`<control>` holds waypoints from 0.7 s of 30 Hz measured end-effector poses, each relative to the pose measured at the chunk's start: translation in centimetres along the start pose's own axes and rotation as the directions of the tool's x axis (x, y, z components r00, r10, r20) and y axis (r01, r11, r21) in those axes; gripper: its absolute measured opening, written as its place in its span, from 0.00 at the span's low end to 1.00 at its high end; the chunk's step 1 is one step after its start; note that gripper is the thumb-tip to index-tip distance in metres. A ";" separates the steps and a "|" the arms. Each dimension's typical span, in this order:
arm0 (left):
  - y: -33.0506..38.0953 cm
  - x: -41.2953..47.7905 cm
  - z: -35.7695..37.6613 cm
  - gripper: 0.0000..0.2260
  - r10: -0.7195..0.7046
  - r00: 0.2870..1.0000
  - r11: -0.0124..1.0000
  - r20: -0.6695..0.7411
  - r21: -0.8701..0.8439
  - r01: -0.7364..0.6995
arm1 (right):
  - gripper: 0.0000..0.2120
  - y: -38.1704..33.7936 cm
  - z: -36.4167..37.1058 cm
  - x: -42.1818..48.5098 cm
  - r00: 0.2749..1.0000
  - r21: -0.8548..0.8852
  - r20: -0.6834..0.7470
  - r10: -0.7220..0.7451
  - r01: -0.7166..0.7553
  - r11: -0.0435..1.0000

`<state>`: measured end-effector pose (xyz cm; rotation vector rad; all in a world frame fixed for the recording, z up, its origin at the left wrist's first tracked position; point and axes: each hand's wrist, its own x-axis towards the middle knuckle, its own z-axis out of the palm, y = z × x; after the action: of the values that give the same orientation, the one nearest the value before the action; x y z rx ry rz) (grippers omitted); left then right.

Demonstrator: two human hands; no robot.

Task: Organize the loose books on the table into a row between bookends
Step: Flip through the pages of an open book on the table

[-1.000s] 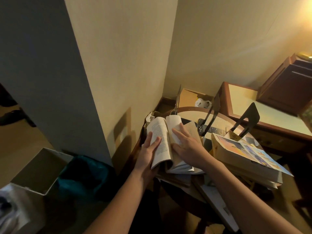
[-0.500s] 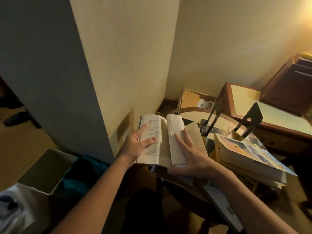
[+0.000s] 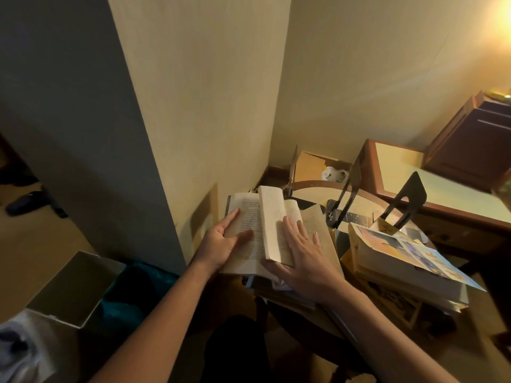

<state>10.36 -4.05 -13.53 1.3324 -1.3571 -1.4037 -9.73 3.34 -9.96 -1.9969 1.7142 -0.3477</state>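
Here's the open book (image 3: 246,233), lying spread at the left edge of the round table (image 3: 315,189), tight against the corner of the wall (image 3: 210,106), with a thick block of pages (image 3: 272,225) standing up from its middle. The left hand (image 3: 224,244) holds the left half: thumb (image 3: 243,235) across the printed page, forefinger stretched along the outer margin, the other fingers hidden, so how they lie cannot be told. The right hand (image 3: 304,255) is flat and spread, fingers straight, palm down on the right-hand pages, pressing them and gripping nothing. Just to the right, a pile of books (image 3: 401,266) lies flat near the table's front, and the top one shows a bright illustrated cover and overhangs the ones beneath. Behind that pile stands a black bookend (image 3: 409,200), upright plate tilted in this wide view; a second bookend (image 3: 349,189) stands near the table's middle, and a third bookend (image 3: 292,172) shows edge-on at the back, just beyond the open book. No book stands between them. Beyond the table sits a cardboard box (image 3: 309,165) with a white plastic bag (image 3: 334,174) in it. A desk (image 3: 431,189) runs along the right, with a wooden cabinet (image 3: 475,145) on it. Down on the floor at left stands a grey bin (image 3: 72,288).
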 end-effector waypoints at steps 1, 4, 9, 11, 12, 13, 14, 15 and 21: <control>0.1 0.0 -0.1 0.34 0.000 1.000 0.999 0.005 0.036 0.000 | 0.52 -0.4 0.2 0.1 1.000 -0.019 0.004 -0.012 0.012 1.000; 0.2 0.1 -0.1 0.24 0.014 1.000 0.994 -0.012 0.113 -0.013 | 0.52 -1.4 0.9 0.7 0.999 -0.105 0.014 -0.036 0.037 0.994; 1.3 -0.6 0.1 0.23 -0.095 0.993 0.995 -0.075 0.001 0.096 | 0.56 -2.5 1.8 1.5 0.996 -0.263 0.043 -0.081 0.089 0.961; 0.8 -0.5 -0.2 0.36 -0.089 0.995 0.996 -0.045 0.007 0.089 | 0.55 -2.8 1.6 1.6 0.992 -0.266 0.090 -0.086 0.107 0.958; 0.6 -0.5 -0.3 0.41 -0.093 0.995 0.995 -0.032 0.025 0.094 | 0.53 -2.9 1.4 1.6 0.990 -0.243 0.106 -0.093 0.116 0.963; 0.5 -0.5 -0.3 0.45 -0.093 0.996 0.994 -0.015 0.055 0.094 | 0.49 -2.9 1.2 1.8 0.989 -0.207 0.104 -0.105 0.125 0.970; 0.4 -0.5 -0.3 0.47 -0.086 0.996 0.991 0.004 0.098 0.085 | 0.43 -2.9 0.9 1.9 0.989 -0.163 0.084 -0.118 0.130 0.978; 0.4 -0.5 -0.2 0.48 -0.081 0.996 0.987 0.022 0.142 0.077 | 0.38 -2.7 0.7 2.2 0.991 -0.116 0.045 -0.127 0.131 0.985; -0.1 -0.3 -0.1 0.50 -0.078 0.997 0.981 0.023 0.179 0.072 | 0.28 -0.1 -0.3 3.8 0.988 -0.289 -0.140 -0.058 0.015 0.957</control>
<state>10.55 -3.79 -13.57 1.4973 -1.4951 -1.3827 -9.07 -0.44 -10.09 -2.2606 1.9136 -0.2772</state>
